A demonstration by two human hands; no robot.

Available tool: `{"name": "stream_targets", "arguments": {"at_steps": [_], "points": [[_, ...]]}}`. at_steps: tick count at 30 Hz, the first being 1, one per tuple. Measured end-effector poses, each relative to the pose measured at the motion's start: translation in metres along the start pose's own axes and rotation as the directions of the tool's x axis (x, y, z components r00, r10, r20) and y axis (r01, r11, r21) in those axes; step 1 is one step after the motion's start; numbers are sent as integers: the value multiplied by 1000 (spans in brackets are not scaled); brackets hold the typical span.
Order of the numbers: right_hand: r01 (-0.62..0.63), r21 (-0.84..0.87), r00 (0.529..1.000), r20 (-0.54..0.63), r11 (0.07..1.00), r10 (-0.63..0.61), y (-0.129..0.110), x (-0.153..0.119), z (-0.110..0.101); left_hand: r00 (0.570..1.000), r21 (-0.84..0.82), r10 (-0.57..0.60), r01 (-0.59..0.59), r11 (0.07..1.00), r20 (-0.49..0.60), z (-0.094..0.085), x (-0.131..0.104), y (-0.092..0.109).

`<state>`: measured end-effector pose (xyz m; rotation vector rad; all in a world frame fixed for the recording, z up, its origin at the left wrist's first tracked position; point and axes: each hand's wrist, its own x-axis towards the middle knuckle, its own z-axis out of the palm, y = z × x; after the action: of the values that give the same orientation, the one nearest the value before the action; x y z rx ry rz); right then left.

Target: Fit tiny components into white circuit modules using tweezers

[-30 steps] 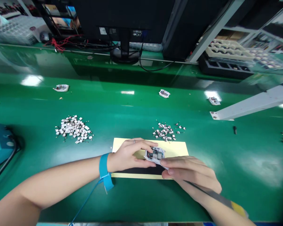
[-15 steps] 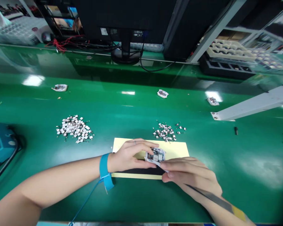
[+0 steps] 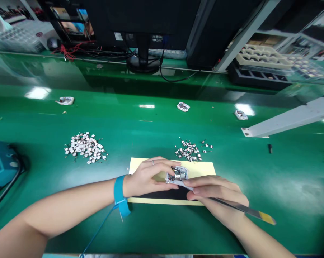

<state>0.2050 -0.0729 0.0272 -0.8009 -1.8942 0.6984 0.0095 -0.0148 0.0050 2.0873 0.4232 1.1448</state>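
Observation:
Over the pale yellow sheet (image 3: 169,201), a small open white device (image 3: 180,175) shows its circuit board. My left hand (image 3: 150,175), with a blue wrist strap (image 3: 120,191), grips the device's left side between fingers and thumb. At the device's lower right edge, the fingertips of my right hand (image 3: 218,193) are pinched together. A slim, flat metal tool with a yellow end (image 3: 254,212) lies in that hand and sticks out to the right; it resembles tweezers. A pale strip runs from the device to these fingertips; I cannot tell whether it is the tool's tip.
Small silvery parts with short leads form a left pile (image 3: 85,147) and a right pile (image 3: 189,150). Similar open devices (image 3: 183,106) lie farther back. A white metal bracket (image 3: 288,116) juts in from the right. A monitor stand (image 3: 143,62) and cables stand behind.
My right hand has shifted slightly left and turned, so the tool's yellow end has swung up, clear of the wrist. The device has tilted a little in my left hand.

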Motion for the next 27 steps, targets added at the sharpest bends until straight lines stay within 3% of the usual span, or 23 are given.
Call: {"name": "stream_targets", "arguments": {"at_steps": [9,14,20,27], "points": [[228,-218,974,67,949,-218,-9,7,2,995,-49,-97,99,994,27,0,-1,-1],[115,-196,993,-1,974,-118,-10,5,3,991,-44,-128,129,991,27,1,-2,0],[-77,-24,989,-130,997,73,-4,5,8,990,-41,-140,141,989,32,2,-3,0],[-119,-12,979,-169,993,116,-3,6,10,999,27,-42,42,999,32,2,-2,0]]}}
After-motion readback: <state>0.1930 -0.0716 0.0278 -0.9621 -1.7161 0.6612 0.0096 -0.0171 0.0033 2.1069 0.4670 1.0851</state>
